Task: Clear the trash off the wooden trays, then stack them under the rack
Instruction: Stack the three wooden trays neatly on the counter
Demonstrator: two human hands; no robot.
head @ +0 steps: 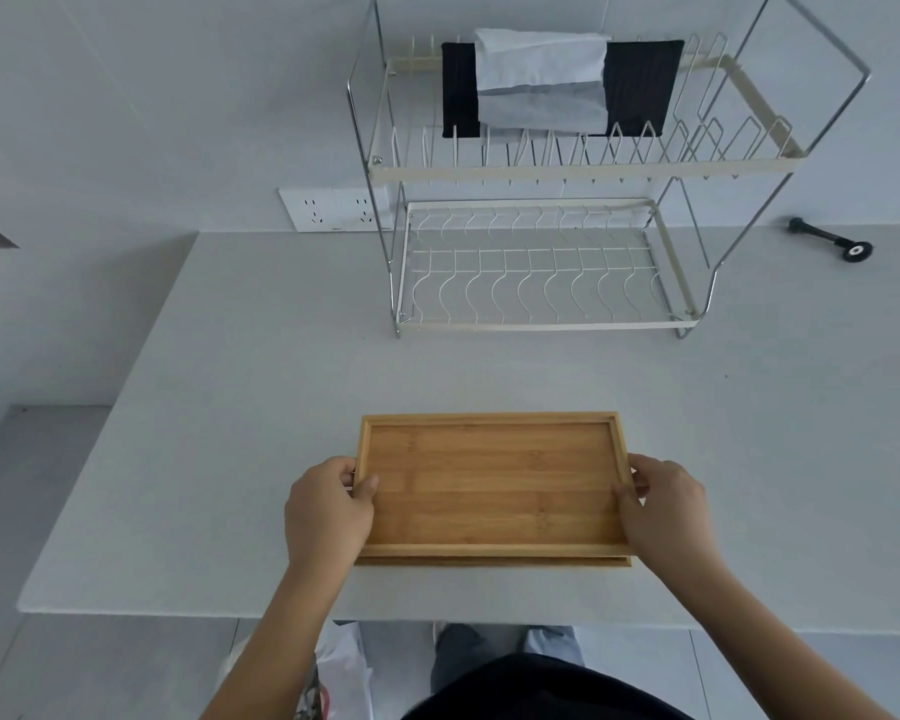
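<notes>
Two wooden trays point(494, 485) sit stacked in front of me near the front edge of the table point(230, 407), the lower one showing only as a thin strip along the near side. Nothing lies in the top tray; its bamboo floor is bare. My left hand point(326, 511) grips the left short side, thumb laid over the rim onto the inside, fingers point(348, 478) curled around the outer edge. My right hand point(663, 504) clamps the right short side the same way, thumb inside and fingers wrapped round the edge.

Farther back stands the two-tier wire rack point(546, 200). Its lower shelf holds nothing. On the upper shelf a black cloth point(640, 85) and a white cloth point(541, 65) hang draped over the back rail. A small black tool point(832, 240) lies on the table to the right of the rack. Below the table's edge, a white plastic bag point(344, 667) sits on the floor by my legs.
</notes>
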